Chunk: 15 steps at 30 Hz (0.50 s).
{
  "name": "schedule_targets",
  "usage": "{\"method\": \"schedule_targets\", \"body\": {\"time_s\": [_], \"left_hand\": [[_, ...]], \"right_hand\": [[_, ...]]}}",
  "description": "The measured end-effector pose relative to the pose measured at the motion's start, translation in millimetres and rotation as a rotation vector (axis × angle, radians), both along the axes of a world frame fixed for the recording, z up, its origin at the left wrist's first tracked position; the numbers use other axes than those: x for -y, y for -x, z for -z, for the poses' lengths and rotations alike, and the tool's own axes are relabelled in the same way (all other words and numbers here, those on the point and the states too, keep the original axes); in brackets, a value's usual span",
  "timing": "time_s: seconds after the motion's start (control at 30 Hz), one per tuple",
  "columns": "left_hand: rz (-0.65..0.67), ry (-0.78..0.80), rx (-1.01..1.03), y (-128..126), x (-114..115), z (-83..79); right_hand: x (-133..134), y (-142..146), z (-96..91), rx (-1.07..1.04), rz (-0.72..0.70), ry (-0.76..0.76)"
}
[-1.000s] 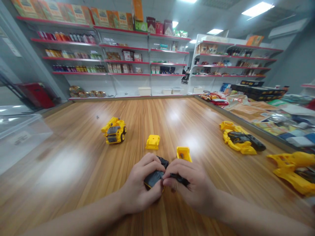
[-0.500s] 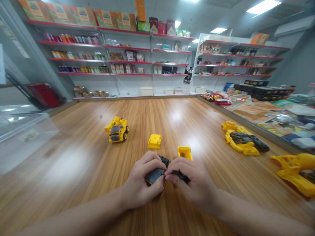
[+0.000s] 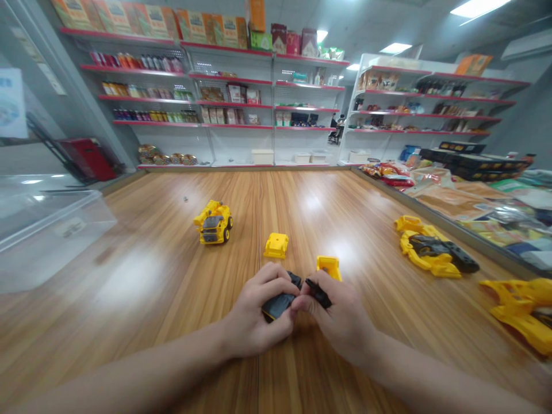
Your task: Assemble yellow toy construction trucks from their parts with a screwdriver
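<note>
My left hand (image 3: 263,307) is closed around a dark grey toy vehicle part (image 3: 278,305) with a thin yellow edge, low over the table. My right hand (image 3: 334,305) is closed on a small black piece (image 3: 318,292), pinched beside the grey part. The fingertips of both hands almost meet, and they hide where the two pieces face each other. Just beyond the hands lie a yellow toy cover (image 3: 276,245) and a yellow toy bucket piece (image 3: 328,267). Further left stands a yellow toy truck (image 3: 214,222) with black wheels.
Yellow and black toy parts (image 3: 435,247) lie at the right, with another yellow piece (image 3: 517,310) nearer me. A clear plastic bin (image 3: 92,213) stands at the left. Packaged goods (image 3: 448,198) lie past the table's right edge, and stocked shelves (image 3: 233,103) line the back.
The view has shifted slightly, so the table things sit a little further right. My right fingers have drawn back a little from the grey part, with the black piece still in them.
</note>
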State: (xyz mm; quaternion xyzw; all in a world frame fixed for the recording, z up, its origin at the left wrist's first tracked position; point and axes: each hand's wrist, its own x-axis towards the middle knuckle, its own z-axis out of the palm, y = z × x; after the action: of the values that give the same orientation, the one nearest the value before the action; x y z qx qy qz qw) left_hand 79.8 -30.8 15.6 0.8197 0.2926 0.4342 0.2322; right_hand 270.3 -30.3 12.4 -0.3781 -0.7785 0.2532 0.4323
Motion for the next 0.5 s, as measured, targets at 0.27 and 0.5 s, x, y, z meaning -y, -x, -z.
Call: {"method": "schedule_targets", "body": {"time_s": [0.27, 0.5], "left_hand": [[-0.197, 0.009, 0.016, -5, 0, 4.2], [-0.239, 0.015, -0.006, 9, -7, 0.9]], "right_hand": [[-4, -5, -6.4, 0.285, -0.011, -0.018], [-2, -2, -25.8, 0.372, -0.027, -0.027]]}}
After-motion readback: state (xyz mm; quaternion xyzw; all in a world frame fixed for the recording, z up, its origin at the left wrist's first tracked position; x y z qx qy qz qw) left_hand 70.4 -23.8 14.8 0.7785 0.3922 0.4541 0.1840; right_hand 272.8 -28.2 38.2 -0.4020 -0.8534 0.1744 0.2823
